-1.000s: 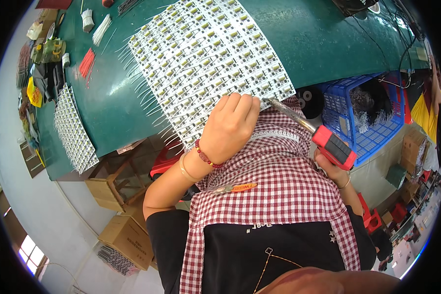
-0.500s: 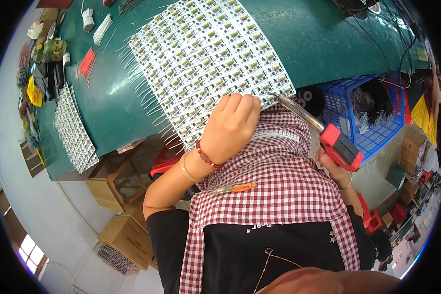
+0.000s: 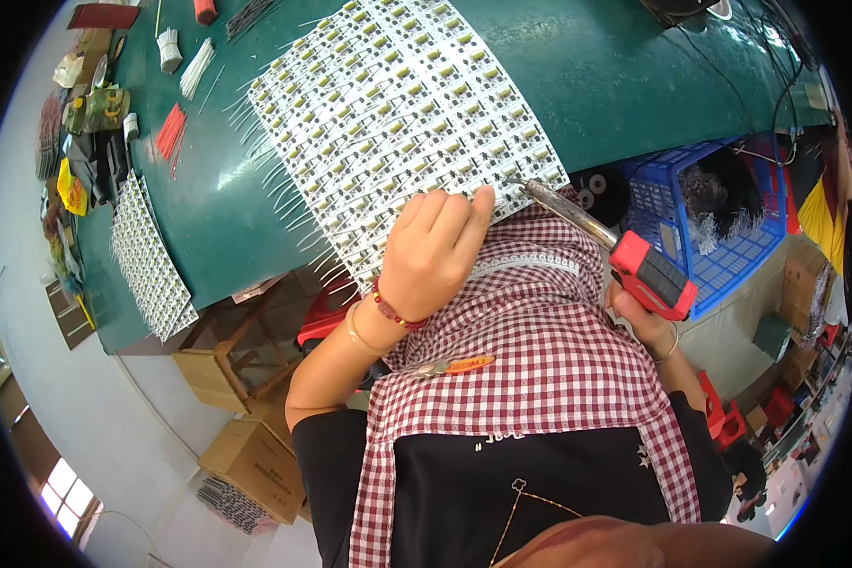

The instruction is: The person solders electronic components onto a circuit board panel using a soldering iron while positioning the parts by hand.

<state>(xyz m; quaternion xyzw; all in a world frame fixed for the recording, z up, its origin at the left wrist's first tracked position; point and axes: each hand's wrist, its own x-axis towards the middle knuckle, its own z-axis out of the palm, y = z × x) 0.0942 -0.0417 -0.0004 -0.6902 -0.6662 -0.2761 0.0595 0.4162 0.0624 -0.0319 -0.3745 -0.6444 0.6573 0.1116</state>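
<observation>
A large white sheet of small circuit boards (image 3: 417,95) lies at the table's near edge. Yellow parts cover it in rows, and thin white wires stick out along its left side. My left hand (image 3: 431,248) rests over the sheet's near edge, fingers curled together; whatever they pinch is hidden beneath them. A red and black soldering gun (image 3: 655,276) is in my right hand (image 3: 640,320), which is partly hidden behind the handle. Its metal barrel points up and left, with the thin tip at the boards just right of my left fingertips.
Another wired board sheet (image 3: 151,256) overhangs the green table (image 3: 218,208) at left. Bundles of red wires (image 3: 171,131) and white wires (image 3: 197,68) lie farther back. A blue plastic crate (image 3: 696,227) stands at right. Cardboard boxes (image 3: 253,464) are below left.
The soldering gun's tip has moved slightly left along the sheet's near edge. My left hand has also shifted a little left, its fingers still curled.
</observation>
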